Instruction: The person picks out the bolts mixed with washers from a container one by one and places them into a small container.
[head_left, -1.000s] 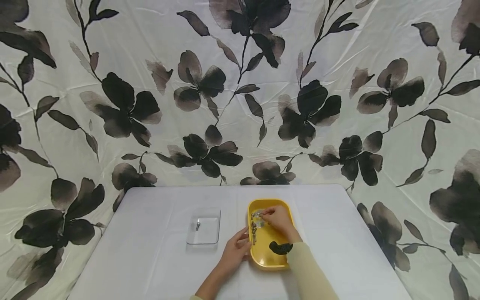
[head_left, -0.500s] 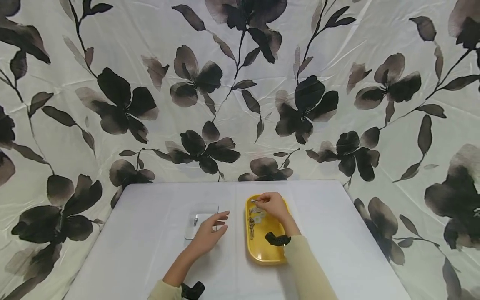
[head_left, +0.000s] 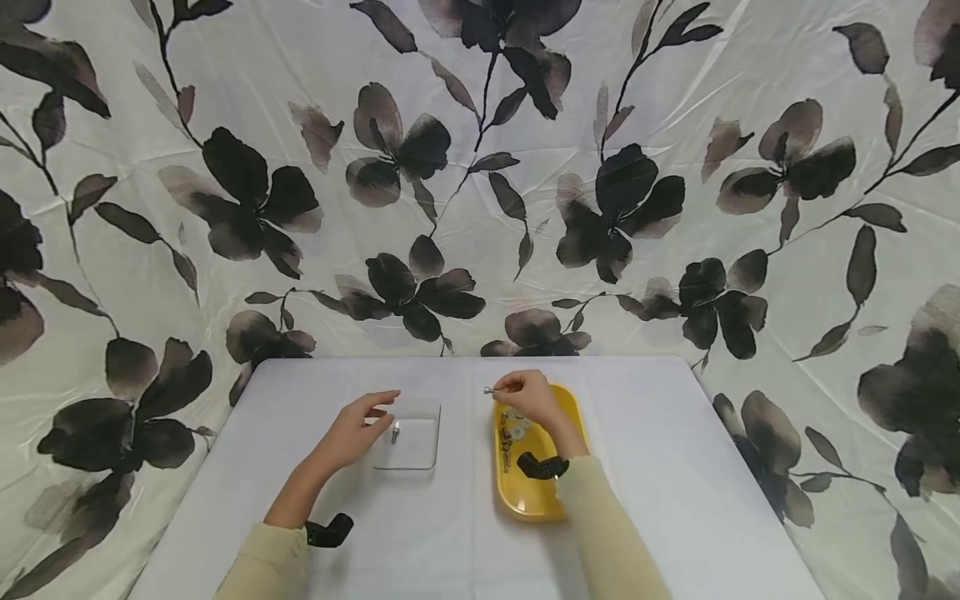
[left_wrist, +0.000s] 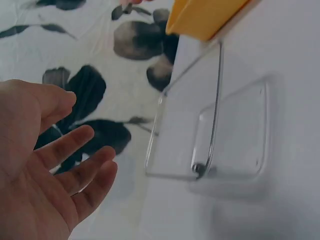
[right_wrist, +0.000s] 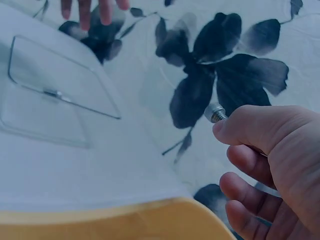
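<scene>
My right hand (head_left: 528,398) pinches a metal screw (right_wrist: 216,113) between thumb and fingers, its round head sticking out past the fingertips. It is raised over the far left corner of the yellow tray (head_left: 532,510). Along that tray's left side lie several more screws (head_left: 506,454) and some clear washers (head_left: 517,429). At the left edge of the clear plastic box (head_left: 437,442), my left hand (head_left: 351,432) hovers with relaxed, spread fingers and holds nothing. Inside this box lies a single screw (head_left: 395,433), also seen through the clear wall in the left wrist view.
Both containers stand on a white-covered table (head_left: 465,550), the clear box left of the yellow tray. Behind the table's far edge hangs a floral cloth (head_left: 480,208). Each wrist wears a black strap device (head_left: 330,531).
My left hand has left the yellow tray's edge and moved left to the clear box. My right hand has lifted a screw out of the tray and carried it up and left.
</scene>
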